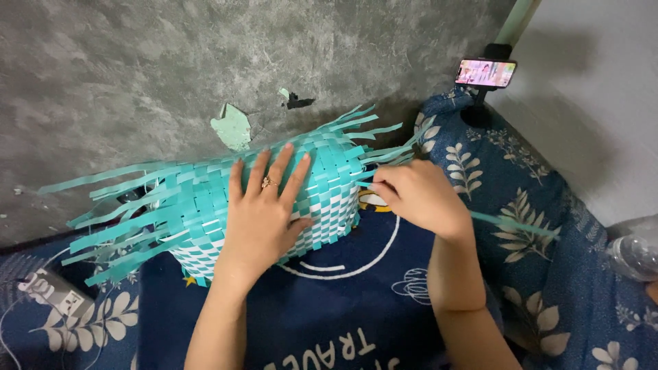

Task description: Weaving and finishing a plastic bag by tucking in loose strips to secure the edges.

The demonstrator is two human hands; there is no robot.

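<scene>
The fingers of the left hand lie spread and flat across the top of a half-woven basket in the middle of the frame, gripping nothing, only pressing the weave down; a ring sits on one of them. The right hand, just right of centre, has its fingertips pinched shut on a loose teal strip at the basket's right edge, and that strip trails off under the wrist toward the right side of the picture.

Head view: the basket lies on its side on a dark blue blanket with white lettering, the checked teal-and-white wall facing down toward the viewer, unwoven strip ends fanning out at left and upper right. A grey concrete wall fills the upper left. A phone on a stand shows at upper right, a power strip at lower left, a clear plastic bottle at the right edge.

To do this step well, I judge the flat palm should pin the finished rows firmly while the pinched strip is drawn snug and kept flat, untwisted, so the crossing closes without gaps; pulling too hard could buckle the neighbouring strips
</scene>
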